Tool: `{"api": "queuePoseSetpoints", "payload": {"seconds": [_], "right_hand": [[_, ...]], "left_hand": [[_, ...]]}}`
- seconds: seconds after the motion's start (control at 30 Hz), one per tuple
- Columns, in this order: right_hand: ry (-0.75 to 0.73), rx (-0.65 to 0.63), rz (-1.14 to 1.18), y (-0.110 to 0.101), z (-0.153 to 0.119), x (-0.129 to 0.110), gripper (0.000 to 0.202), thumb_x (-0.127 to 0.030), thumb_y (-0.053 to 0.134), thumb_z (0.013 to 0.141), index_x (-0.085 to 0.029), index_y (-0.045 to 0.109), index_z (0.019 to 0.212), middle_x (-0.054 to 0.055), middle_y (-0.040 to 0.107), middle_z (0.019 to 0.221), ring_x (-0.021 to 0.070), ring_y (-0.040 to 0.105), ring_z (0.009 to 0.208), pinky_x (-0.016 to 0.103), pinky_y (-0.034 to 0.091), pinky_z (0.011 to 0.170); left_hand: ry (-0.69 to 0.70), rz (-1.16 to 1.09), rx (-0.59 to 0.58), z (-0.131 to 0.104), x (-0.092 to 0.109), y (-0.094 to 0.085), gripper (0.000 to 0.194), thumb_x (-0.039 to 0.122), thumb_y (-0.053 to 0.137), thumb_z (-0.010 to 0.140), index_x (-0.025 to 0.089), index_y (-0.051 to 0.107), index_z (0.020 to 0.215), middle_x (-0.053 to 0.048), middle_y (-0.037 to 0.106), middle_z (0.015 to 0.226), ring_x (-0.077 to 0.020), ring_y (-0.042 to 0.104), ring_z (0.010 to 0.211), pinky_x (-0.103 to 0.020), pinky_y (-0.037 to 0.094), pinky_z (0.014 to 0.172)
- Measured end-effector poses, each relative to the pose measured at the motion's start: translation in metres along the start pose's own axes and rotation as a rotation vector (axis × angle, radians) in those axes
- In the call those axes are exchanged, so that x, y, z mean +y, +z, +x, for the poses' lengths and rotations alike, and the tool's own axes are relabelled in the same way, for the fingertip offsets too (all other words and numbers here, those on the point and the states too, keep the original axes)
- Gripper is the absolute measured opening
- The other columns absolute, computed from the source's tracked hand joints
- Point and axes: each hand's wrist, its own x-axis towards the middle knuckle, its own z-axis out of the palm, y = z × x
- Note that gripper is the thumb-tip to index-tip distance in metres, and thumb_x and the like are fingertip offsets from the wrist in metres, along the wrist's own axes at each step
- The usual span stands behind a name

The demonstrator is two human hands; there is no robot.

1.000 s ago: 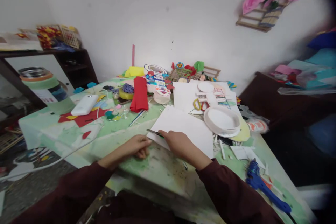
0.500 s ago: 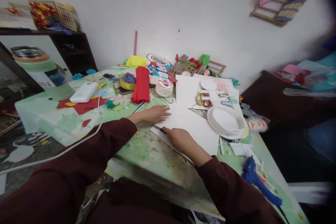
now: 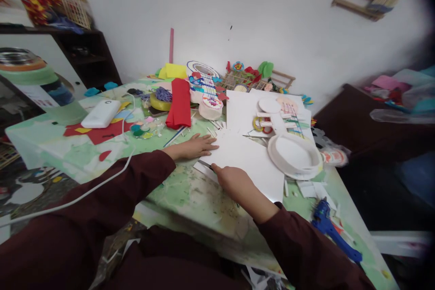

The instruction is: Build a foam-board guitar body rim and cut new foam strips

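A white sheet of board (image 3: 244, 158) lies on the table in front of me. My left hand (image 3: 200, 146) rests flat on its left edge, palm down, fingers stretched out. My right hand (image 3: 231, 179) is closed around a craft knife (image 3: 205, 164), its thin dark blade pointing left along the sheet's near-left corner. Most of the knife's handle is hidden in the fist. Beyond the sheet stands a white guitar-shaped craft piece (image 3: 295, 156) with a hollow oval body. A smaller decorated guitar model (image 3: 210, 104) is near the left hand.
A blue glue gun (image 3: 335, 231) lies at the right table edge. Scissors (image 3: 261, 124) with yellow and red handles lie by the white craft piece. To the left are a red roll (image 3: 180, 104), a white power bank (image 3: 101, 114) with its cable across my left arm, and a large bottle (image 3: 41, 86).
The view has shifted slightly, so the table's things sit a little differently in the picture. More of the knife's dark blade shows now. Both hands keep nearly the same places on the sheet.
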Motion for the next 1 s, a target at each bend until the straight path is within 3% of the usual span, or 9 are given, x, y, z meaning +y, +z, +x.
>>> {"api": "queuePoseSetpoints", "payload": {"seconds": [0.13,0.27,0.4,0.57,0.67,0.77,0.87,0.93,1.0], "right_hand": [[-0.019,-0.007,-0.075,-0.004,0.004,0.006,0.047,-0.015,0.033,0.091,-0.027,0.037,0.137,0.009,0.068,0.088,0.0209,0.066,0.077,0.029,0.044,0.066],[-0.081,-0.013,-0.051,-0.025,-0.002,0.019,0.046,-0.017,0.032,0.092,-0.028,0.040,0.136,0.008,0.070,0.093,0.0207,0.065,0.083,0.029,0.043,0.071],[0.002,0.049,0.081,-0.040,-0.021,0.039,0.044,-0.024,0.030,0.095,-0.029,0.040,0.137,0.007,0.068,0.108,0.0193,0.063,0.095,0.027,0.040,0.077],[0.304,0.133,0.097,-0.015,-0.030,0.048,0.048,-0.030,0.030,0.096,-0.028,0.026,0.144,0.009,0.064,0.104,0.0199,0.062,0.086,0.027,0.040,0.070],[0.467,0.143,0.018,0.007,-0.017,0.041,0.056,-0.016,0.030,0.093,-0.029,0.018,0.147,0.010,0.059,0.101,0.0193,0.061,0.079,0.027,0.038,0.062],[0.495,0.189,-0.054,0.020,0.002,0.031,0.064,-0.002,0.030,0.087,-0.029,0.025,0.145,0.010,0.057,0.101,0.0198,0.059,0.085,0.028,0.040,0.067],[0.480,0.281,-0.114,0.027,0.016,0.023,0.060,-0.002,0.031,0.087,-0.025,0.034,0.142,0.012,0.057,0.099,0.0229,0.056,0.091,0.032,0.041,0.076],[0.478,0.341,-0.128,0.031,0.021,0.020,0.058,-0.001,0.032,0.086,-0.022,0.037,0.140,0.013,0.057,0.099,0.0236,0.054,0.093,0.035,0.042,0.080],[0.484,0.380,-0.132,0.035,0.023,0.020,0.059,0.001,0.032,0.085,-0.021,0.038,0.139,0.012,0.058,0.099,0.0232,0.054,0.094,0.035,0.042,0.082]], "left_hand": [[-0.002,0.005,-0.018,0.001,0.003,-0.002,0.048,0.047,0.032,0.095,0.034,0.034,0.141,-0.006,0.020,0.154,-0.0278,0.010,0.142,-0.053,0.003,0.109],[-0.003,-0.003,-0.013,0.000,0.005,-0.004,0.047,0.046,0.033,0.095,0.034,0.036,0.140,-0.006,0.021,0.154,-0.0281,0.012,0.142,-0.054,0.004,0.108],[0.000,-0.021,0.002,0.000,0.005,-0.002,0.046,0.042,0.035,0.095,0.035,0.035,0.140,-0.006,0.021,0.154,-0.0276,0.014,0.141,-0.055,0.007,0.108],[0.003,-0.030,0.089,-0.001,0.005,0.002,0.044,0.040,0.037,0.094,0.031,0.041,0.138,-0.008,0.029,0.151,-0.0241,0.025,0.139,-0.046,0.018,0.109],[0.010,-0.047,0.177,-0.005,0.010,0.002,0.043,0.039,0.041,0.093,0.026,0.048,0.134,-0.009,0.038,0.146,-0.0220,0.035,0.134,-0.039,0.026,0.108],[0.001,-0.080,0.222,-0.008,0.016,0.002,0.044,0.038,0.045,0.091,0.023,0.051,0.132,-0.008,0.041,0.144,-0.0219,0.041,0.131,-0.037,0.032,0.107],[-0.044,-0.102,0.293,-0.010,0.015,-0.005,0.044,0.038,0.044,0.091,0.024,0.051,0.131,-0.006,0.048,0.139,-0.0185,0.046,0.126,-0.027,0.035,0.106],[-0.151,-0.055,0.400,-0.010,0.004,-0.016,0.042,0.036,0.043,0.090,0.023,0.052,0.130,-0.008,0.051,0.136,-0.0193,0.047,0.125,-0.026,0.034,0.107],[-0.336,0.031,0.570,-0.012,-0.015,-0.032,0.046,0.034,0.045,0.088,0.018,0.049,0.131,-0.014,0.046,0.139,-0.0262,0.040,0.130,-0.035,0.029,0.111]]}}
